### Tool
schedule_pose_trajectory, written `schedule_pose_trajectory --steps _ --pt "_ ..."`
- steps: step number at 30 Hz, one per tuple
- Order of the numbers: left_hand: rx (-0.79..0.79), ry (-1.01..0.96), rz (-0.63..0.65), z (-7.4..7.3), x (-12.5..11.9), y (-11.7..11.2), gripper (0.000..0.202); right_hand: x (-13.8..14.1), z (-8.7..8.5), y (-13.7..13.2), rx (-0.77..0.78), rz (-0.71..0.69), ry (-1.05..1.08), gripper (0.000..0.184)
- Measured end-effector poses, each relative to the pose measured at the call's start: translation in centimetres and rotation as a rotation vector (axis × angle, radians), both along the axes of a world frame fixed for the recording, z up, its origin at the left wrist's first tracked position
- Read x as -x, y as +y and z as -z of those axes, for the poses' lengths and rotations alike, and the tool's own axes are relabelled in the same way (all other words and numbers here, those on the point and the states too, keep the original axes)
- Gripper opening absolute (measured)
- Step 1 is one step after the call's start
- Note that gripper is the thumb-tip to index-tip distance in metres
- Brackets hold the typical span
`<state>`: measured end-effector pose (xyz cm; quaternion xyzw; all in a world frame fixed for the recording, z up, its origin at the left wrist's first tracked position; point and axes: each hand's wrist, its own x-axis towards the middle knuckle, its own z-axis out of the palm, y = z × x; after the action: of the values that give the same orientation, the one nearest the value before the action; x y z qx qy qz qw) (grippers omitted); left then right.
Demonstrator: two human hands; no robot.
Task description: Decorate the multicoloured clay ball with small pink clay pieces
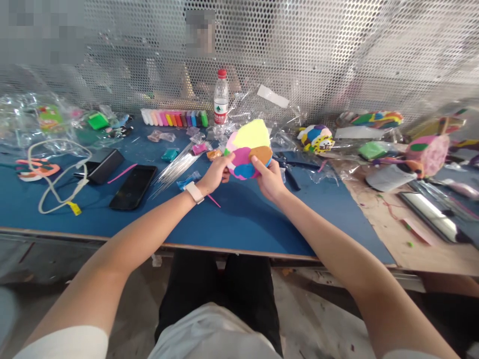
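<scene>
Seen from the head camera, looking down over two bare forearms stretched out above a blue table top (239,219). Both hands hold up one flat, rounded clay piece (250,144) made of patches of yellow, pink, blue, orange and green. It is raised just above the table at the centre, upright and facing the wearer. The left hand (216,175) pinches its lower left edge, fingers closed on it, and a white wristwatch (195,192) sits on that wrist. The right hand (270,180) grips the lower right edge, thumb pressed on the orange patch. On the table to the left lie a black phone (133,187), a dark box (106,165) and a looped white cable (56,185). A bundle of clear plastic sleeves (175,167) lies just left of the hands. Behind the clay piece, near the table's back edge, stand a water bottle with a red cap (221,98) and a row of coloured clay sticks (174,118). To the right sits a colourful clay figure (316,138) among crumpled wrappers. A perforated metal screen (337,55) closes the back.
</scene>
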<state>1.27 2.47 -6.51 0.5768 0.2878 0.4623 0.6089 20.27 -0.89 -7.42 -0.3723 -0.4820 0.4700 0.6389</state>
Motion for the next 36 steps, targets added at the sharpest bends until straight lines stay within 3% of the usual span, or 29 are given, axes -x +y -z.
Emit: schedule_pose_trajectory --steps 4,10,15,20,28,36 --pt "0.035 -0.052 -0.112 0.3 0.6 1.6 0.044 0.0 0.1 0.2 0.009 0.021 0.033 0.052" --pt "0.082 -0.047 0.129 0.7 0.6 1.5 0.021 -0.2 -0.1 0.4 0.038 0.086 0.097 0.055" --pt "-0.035 -0.029 0.191 0.3 0.4 0.7 0.036 -0.9 -0.3 1.1 0.065 0.106 0.098 0.054" --pt "-0.098 -0.039 0.12 0.1 0.1 0.3 0.054 -1.0 -0.4 1.1 0.066 0.099 0.102 0.057" --pt "-0.058 -0.112 0.07 0.3 -0.4 0.2 0.047 -1.1 -0.2 1.5 0.099 0.126 0.211 0.051" --pt "-0.098 -0.019 0.068 0.4 -0.3 0.3 0.037 -2.3 1.2 2.6 0.115 0.095 0.17 0.051"
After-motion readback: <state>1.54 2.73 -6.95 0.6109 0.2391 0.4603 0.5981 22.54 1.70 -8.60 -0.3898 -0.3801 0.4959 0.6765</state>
